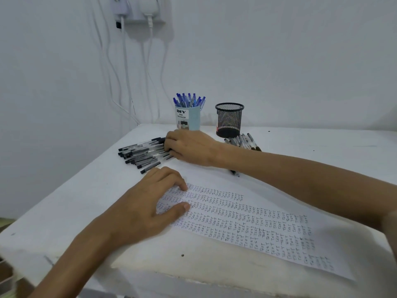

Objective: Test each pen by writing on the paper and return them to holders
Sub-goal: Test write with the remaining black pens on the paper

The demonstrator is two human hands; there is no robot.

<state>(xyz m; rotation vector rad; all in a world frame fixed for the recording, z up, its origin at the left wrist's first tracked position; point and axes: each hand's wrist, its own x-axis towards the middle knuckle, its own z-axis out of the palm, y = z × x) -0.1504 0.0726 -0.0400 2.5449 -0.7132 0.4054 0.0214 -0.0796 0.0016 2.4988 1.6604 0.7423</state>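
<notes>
A long sheet of paper (247,222) covered in rows of the written word "TEST" lies across the white table (86,201). My left hand (141,207) rests on the paper's left end, with a fingertip and the thumb pressing it down. My right hand (191,147) reaches across to a pile of black-capped pens (139,153) at the back left. Its fingers bend down onto the pile's right end, and whether they pinch a pen is hidden. A light blue card holder (188,120) full of blue pens (189,100) stands behind. A black mesh holder (229,119) is beside it.
A second small heap of pens (242,141) lies in front of the mesh holder. One pen (235,173) sticks out from under my right forearm. White charger cables (126,72) hang down the wall at the back left. The table's left edge runs diagonally.
</notes>
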